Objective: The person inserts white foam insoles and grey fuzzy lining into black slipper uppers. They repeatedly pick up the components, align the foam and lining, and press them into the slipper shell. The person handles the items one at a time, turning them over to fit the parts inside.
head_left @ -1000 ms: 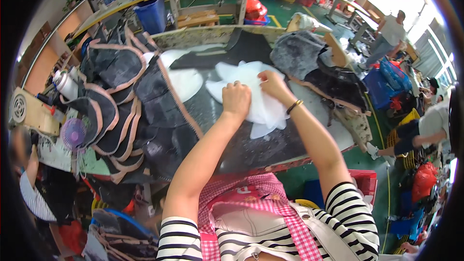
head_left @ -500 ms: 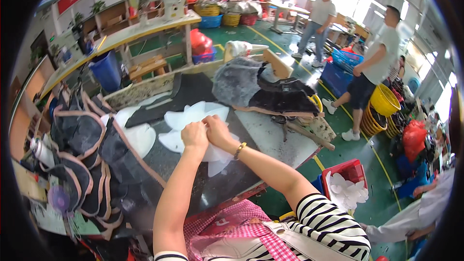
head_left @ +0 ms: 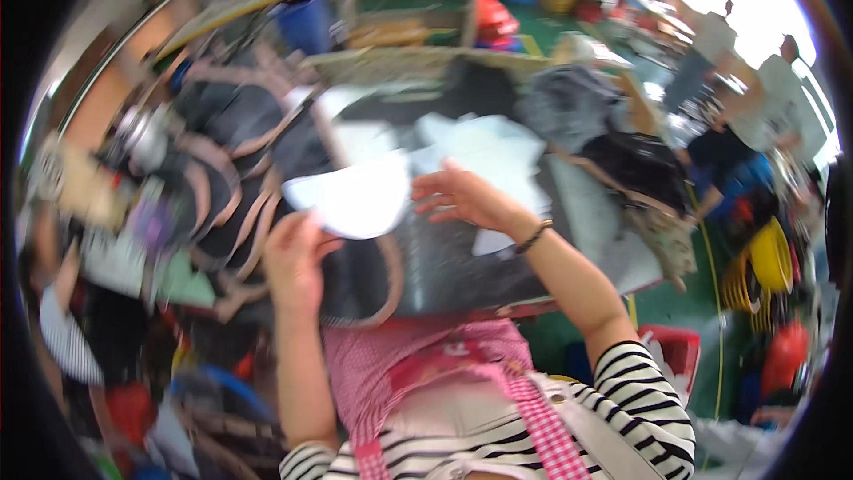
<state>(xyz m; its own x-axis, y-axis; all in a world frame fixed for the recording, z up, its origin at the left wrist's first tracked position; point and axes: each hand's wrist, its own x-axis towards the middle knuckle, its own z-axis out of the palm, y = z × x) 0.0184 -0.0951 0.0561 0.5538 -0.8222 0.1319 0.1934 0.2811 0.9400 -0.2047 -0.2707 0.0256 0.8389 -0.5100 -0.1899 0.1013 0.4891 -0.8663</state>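
A white half-round sheet (head_left: 354, 200), smooth and thin, is held up by its lower left edge in my left hand (head_left: 298, 253), thumb and fingers closed on it. My right hand (head_left: 466, 203) stands apart on the other side of the sheet, its fingers spread and holding nothing. Behind and below it lies a loose pile of white cut sheets (head_left: 489, 156) on the dark tabletop (head_left: 435, 276). Under the held sheet, near the table's front edge, is a dark fabric panel (head_left: 351, 280) with a pinkish border. Motion blurs much of the picture.
Dark panels with pinkish edging (head_left: 235, 116) are heaped at left. A grey and black furry piece (head_left: 573, 102) lies at right. A blue bin (head_left: 305, 25) stands beyond the table. People stand at right (head_left: 769, 107); a red crate (head_left: 671, 356) sits by my right elbow.
My hands, together over the white pile before, have parted. The left now holds up a white sheet to the left of the pile; the right has opened. The view has swung left and down.
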